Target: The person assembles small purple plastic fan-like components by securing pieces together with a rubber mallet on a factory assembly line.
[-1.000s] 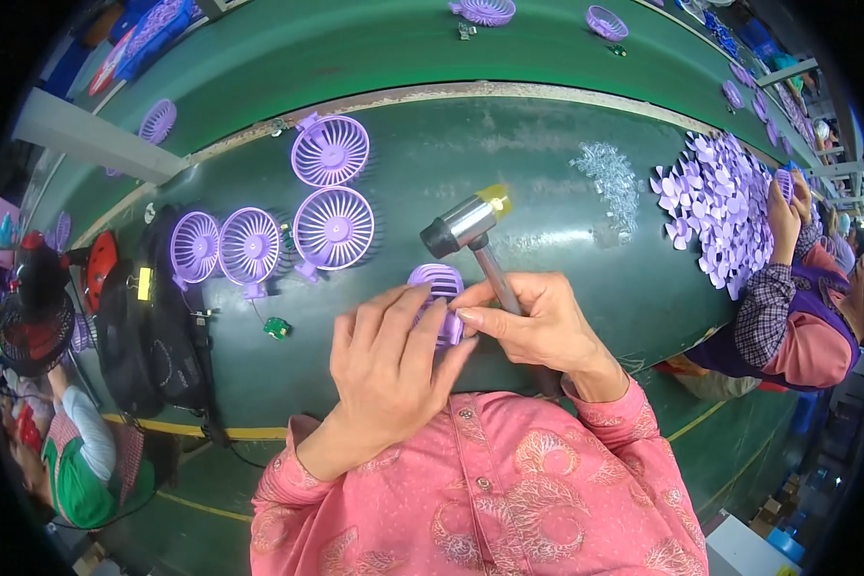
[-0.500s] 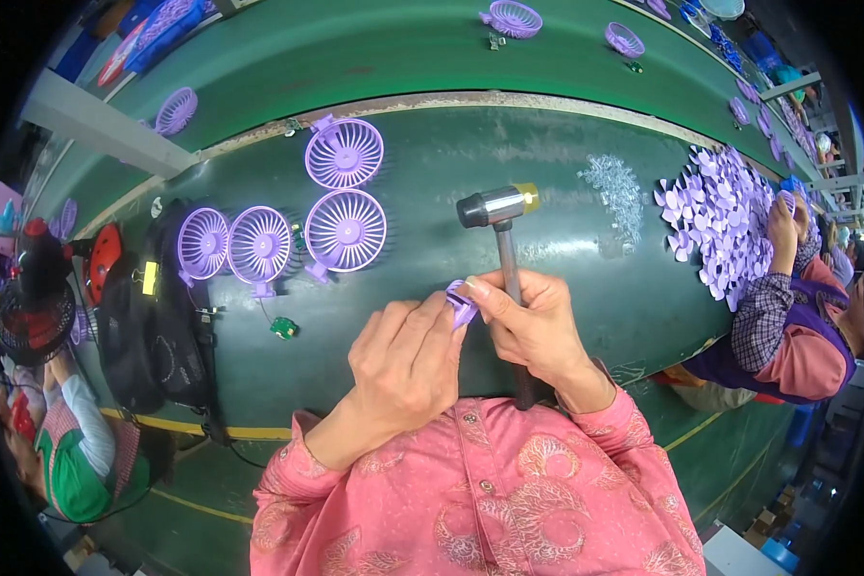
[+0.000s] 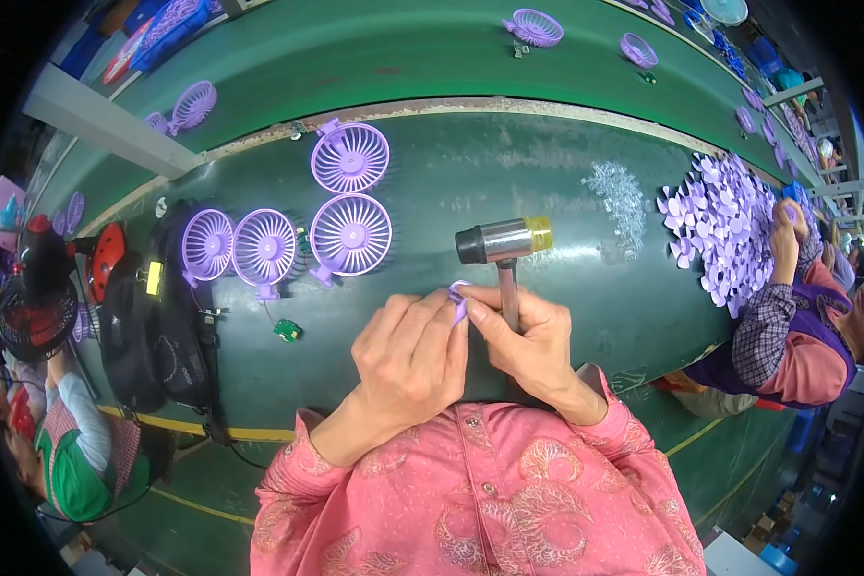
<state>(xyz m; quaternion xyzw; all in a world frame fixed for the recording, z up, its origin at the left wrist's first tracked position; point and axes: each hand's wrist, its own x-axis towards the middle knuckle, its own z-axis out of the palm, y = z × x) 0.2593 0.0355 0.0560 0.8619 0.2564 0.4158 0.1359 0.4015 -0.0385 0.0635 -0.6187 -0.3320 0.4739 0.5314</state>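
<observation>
My left hand (image 3: 408, 355) is closed on a small purple plastic part (image 3: 458, 300), which its fingers largely cover. From the other side, the thumb of my right hand (image 3: 533, 350) meets that part. The curled fingers of this same hand grip a mallet (image 3: 501, 242) by its shaft. Its metal head has one black face and one yellow face and stands above my knuckles, while the lower handle is hidden by my hand. To the left on the green bench lie several round purple fan grilles (image 3: 351, 234), one with a green circuit board (image 3: 287, 330) on wires.
A heap of purple fan blades (image 3: 720, 226) covers the right side, beside a pile of clear small parts (image 3: 617, 202). A co-worker's arm (image 3: 782, 259) reaches in there. Black bags (image 3: 178, 317) lie left. Beyond the bench edge, a green belt (image 3: 403, 62) carries grilles.
The mallet head has dropped closer to my hands as the right hand tilts. The purple part has turned slightly between my fingers. Grilles on the belt have shifted right.
</observation>
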